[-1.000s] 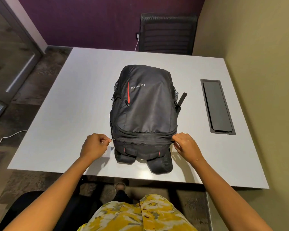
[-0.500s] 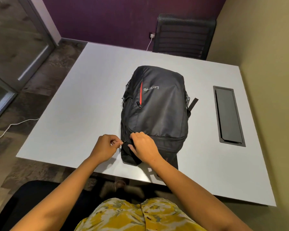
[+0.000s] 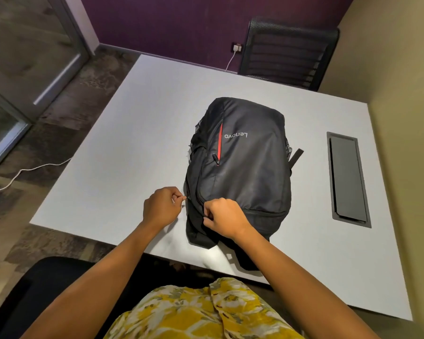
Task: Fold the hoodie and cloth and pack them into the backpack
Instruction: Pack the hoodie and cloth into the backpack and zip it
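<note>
A black backpack (image 3: 245, 165) with a red stripe and white lettering lies flat on the white table (image 3: 137, 133), its top end toward me. It looks full and its zippers appear closed. My left hand (image 3: 160, 205) pinches a small zipper pull at the bag's near left corner. My right hand (image 3: 224, 217) sits just to the right, fingers curled and pinching the fabric or zipper at the bag's near left side. No hoodie or cloth shows outside the bag.
A dark cable-tray cover (image 3: 348, 178) is set into the table on the right. A black mesh chair (image 3: 288, 51) stands at the far side. A white cable (image 3: 15, 174) runs over the floor on the left. The beige wall (image 3: 402, 69) borders the table's right.
My right hand crossed from the bag's near right corner to its near left side, close to my left hand. My left hand kept its pinch on the zipper pull.
</note>
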The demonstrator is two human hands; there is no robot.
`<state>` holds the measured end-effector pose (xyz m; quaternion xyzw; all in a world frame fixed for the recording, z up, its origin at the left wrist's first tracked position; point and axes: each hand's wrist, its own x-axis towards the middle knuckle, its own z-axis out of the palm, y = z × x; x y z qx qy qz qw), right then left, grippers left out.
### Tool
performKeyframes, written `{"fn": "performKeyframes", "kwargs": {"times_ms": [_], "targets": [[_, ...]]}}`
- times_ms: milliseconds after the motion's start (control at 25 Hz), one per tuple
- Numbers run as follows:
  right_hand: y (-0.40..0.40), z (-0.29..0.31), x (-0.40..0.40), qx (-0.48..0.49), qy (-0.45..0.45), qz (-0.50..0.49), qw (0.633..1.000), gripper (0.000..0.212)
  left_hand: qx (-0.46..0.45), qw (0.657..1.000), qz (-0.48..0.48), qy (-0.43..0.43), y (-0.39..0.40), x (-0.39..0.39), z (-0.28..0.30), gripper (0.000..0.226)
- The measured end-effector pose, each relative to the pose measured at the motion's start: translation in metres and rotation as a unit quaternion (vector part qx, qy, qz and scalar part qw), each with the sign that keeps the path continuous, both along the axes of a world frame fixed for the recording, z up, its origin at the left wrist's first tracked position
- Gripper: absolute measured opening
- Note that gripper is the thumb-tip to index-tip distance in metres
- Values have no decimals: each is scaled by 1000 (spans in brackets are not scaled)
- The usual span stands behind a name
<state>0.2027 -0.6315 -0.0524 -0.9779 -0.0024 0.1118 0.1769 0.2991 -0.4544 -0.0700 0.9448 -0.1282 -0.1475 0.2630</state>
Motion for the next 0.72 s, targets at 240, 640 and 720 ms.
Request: {"fn": "performKeyframes", "kwargs": {"times_ms": [240,640,720], "targets": [[-13,-2,-17,37,10,-36,999,8,30,999,-17,-19,-17,45,-6,14],[-17,0,-24,65,-1,-54,996,9,104,992,-30,-57,-47,97,-16,16],[-19,0,-25,75,2,-55,996,8,119,991,-18,-61,-56,100,-16,16]]}}
